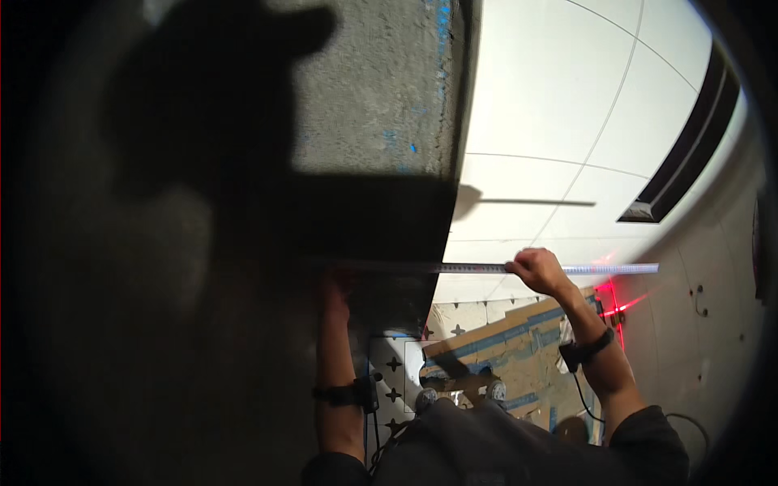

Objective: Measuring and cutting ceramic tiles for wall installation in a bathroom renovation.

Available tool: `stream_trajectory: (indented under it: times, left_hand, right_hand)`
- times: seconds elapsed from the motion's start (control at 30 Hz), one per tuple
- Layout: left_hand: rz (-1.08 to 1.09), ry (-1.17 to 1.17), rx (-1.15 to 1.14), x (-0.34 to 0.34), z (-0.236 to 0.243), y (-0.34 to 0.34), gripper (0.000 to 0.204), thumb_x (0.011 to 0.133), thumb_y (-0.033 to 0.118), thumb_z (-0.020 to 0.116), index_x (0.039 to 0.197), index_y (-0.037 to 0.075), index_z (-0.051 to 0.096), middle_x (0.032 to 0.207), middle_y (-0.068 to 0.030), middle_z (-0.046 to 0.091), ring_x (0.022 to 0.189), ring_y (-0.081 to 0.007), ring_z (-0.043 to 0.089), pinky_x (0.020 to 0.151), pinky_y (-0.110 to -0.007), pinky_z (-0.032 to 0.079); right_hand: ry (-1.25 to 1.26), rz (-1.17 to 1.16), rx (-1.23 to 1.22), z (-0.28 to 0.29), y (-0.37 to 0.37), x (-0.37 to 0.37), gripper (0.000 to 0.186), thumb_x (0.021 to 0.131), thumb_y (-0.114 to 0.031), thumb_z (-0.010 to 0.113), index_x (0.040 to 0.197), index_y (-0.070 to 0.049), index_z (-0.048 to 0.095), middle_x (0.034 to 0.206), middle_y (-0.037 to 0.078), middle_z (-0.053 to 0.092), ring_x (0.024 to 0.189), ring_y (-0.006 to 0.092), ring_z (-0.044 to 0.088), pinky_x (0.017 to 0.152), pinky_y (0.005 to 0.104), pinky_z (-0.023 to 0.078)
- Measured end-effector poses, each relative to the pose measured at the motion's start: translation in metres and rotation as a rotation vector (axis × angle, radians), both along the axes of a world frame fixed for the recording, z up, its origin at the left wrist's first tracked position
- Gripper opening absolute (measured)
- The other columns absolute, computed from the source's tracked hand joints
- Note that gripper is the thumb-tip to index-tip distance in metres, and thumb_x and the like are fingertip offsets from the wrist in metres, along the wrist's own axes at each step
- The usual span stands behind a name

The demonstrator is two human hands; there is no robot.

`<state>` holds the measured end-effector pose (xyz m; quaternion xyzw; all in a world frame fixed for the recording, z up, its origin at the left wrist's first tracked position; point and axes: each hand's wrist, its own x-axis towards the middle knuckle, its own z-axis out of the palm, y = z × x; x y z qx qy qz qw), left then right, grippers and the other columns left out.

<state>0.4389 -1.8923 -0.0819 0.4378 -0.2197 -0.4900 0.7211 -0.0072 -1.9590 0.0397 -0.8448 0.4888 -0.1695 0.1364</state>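
Observation:
A long, thin silver ruler (474, 268) with fine graduations runs crosswise, from the dark area on the left to the white tiled wall on the right. My right hand (536, 270) is closed around it, and its free end sticks out beyond that hand. In deep shadow, my left hand (336, 285) is raised near the ruler's left stretch; its fingers are too dark to make out. The ruler crosses the edge between a rough grey cement surface (373, 97) and the white tiles (535, 89).
Cardboard (519, 344) with blue tape covers part of the floor below, beside patterned tiles (393, 381). Red laser lines (620, 309) cross at the right. A dark recess (685, 162) opens in the white wall. Straps with cables circle both my forearms.

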Motion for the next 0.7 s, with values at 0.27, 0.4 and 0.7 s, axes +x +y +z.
stream_trajectory:
  times: [0.27,0.4,0.7]
  left_hand:
    - [0.067,0.024,0.223,0.017,0.013,0.002,0.02,0.098,0.023,0.054,0.096,0.008,0.067,0.082,-0.0073,0.072,0.068,-0.0166,0.069,0.051,-0.026,0.047]
    - [0.104,0.036,0.26,0.004,0.035,0.005,0.019,0.097,0.021,0.054,0.093,0.007,0.067,0.077,-0.0074,0.071,0.063,-0.0165,0.067,0.048,-0.026,0.043]
    - [0.095,0.039,0.255,0.005,0.041,0.02,0.018,0.095,0.019,0.057,0.102,0.004,0.065,0.076,-0.0099,0.072,0.06,-0.0172,0.066,0.047,-0.026,0.044]
  right_hand:
    - [0.025,-0.015,0.08,0.005,-0.006,0.009,0.03,0.091,-0.031,0.07,0.08,-0.003,0.073,0.074,0.015,0.068,0.065,0.0301,0.063,0.063,0.041,0.05]
    - [-0.02,0.005,0.104,0.006,-0.004,0.007,0.031,0.092,-0.029,0.07,0.081,-0.001,0.073,0.072,0.015,0.068,0.062,0.0254,0.061,0.061,0.0388,0.05]
    - [-0.026,-0.002,0.097,0.006,-0.006,0.01,0.033,0.09,-0.03,0.072,0.076,0.0,0.07,0.069,0.016,0.065,0.06,0.0277,0.06,0.061,0.0401,0.049]
